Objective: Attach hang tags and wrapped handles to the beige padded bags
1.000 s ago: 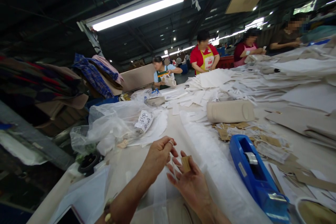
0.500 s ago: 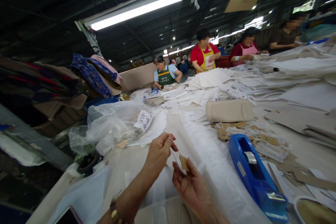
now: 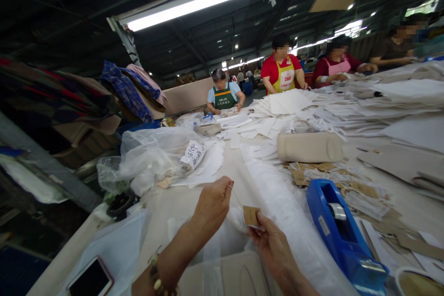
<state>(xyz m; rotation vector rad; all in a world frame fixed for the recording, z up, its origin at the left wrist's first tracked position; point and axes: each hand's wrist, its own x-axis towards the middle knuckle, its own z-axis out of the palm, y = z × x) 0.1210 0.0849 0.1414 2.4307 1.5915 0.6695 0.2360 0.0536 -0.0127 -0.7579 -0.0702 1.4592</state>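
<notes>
In my right hand point(image 3: 274, 245), a small brown hang tag point(image 3: 251, 216) is pinched between thumb and fingers. A thin pale string point(image 3: 236, 196) runs from the tag up to my left hand point(image 3: 214, 203), whose fingertips are closed on its end. The string looks taut and slanted. Below both hands, near the bottom of the view, lies a beige padded piece point(image 3: 229, 273) with clear plastic over part of it. A bracelet of beads circles my left wrist.
A blue tape dispenser point(image 3: 343, 236) stands at right, beside a pile of brown tags point(image 3: 312, 173) and a beige case point(image 3: 310, 147). Clear plastic bags point(image 3: 145, 152) lie at left, a phone point(image 3: 90, 278) at lower left. Several co-workers sit or stand beyond heaped white sheets point(image 3: 294, 101).
My right hand has moved right and turned, so the tag's brown face shows more. The string is now stretched between my hands. The camera view has shifted slightly left.
</notes>
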